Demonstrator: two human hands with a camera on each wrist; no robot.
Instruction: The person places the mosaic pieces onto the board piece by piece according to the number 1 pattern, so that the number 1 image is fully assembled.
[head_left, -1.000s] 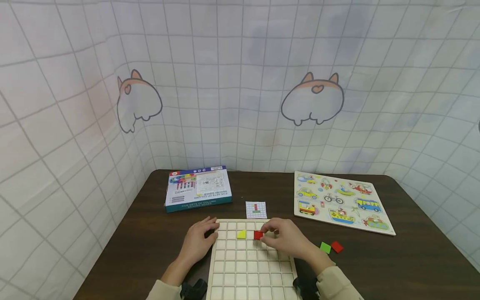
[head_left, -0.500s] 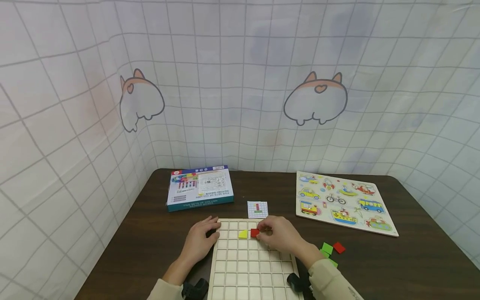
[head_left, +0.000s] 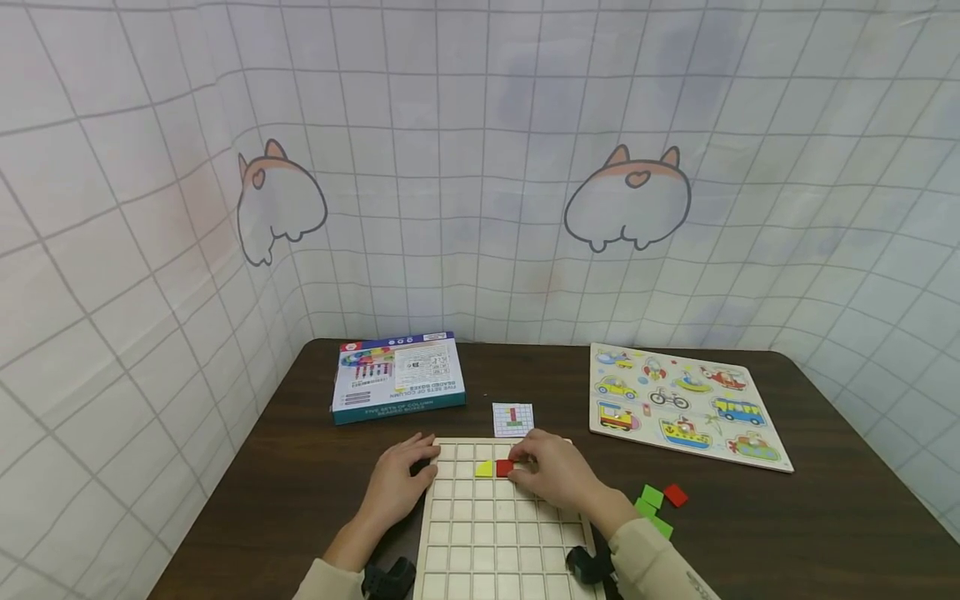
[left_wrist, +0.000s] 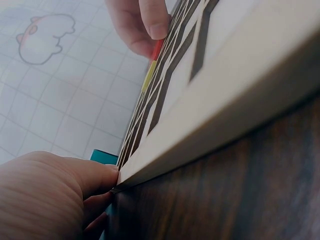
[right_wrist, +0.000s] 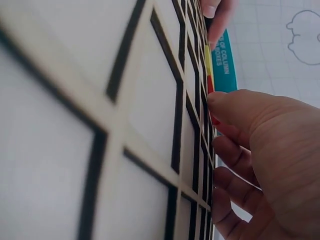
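From the head view, the right hand (head_left: 558,475) pinches a red tile (head_left: 505,468) at its fingertips, on the second row of the wooden grid board (head_left: 498,533), touching a yellow tile (head_left: 484,469) just to the left of the grip; the left hand (head_left: 401,479) rests with loose fingers on the board's far left corner, holding nothing; I judge the step to be seating the red piece in its cell, and the next move calls for pressing it flat and square before letting go; a pattern card (head_left: 513,419) lies just beyond the grip, green tiles (head_left: 651,502) and a spare red tile (head_left: 675,495) well off to the right.

The left wrist view shows the board's edge (left_wrist: 210,125) steeply foreshortened, the thumb (left_wrist: 95,177) touching its corner; the tiles are mere slivers.

In the right wrist view the fingers (right_wrist: 235,112) cover most of the red tile; whether it sits fully in its cell I cannot tell.
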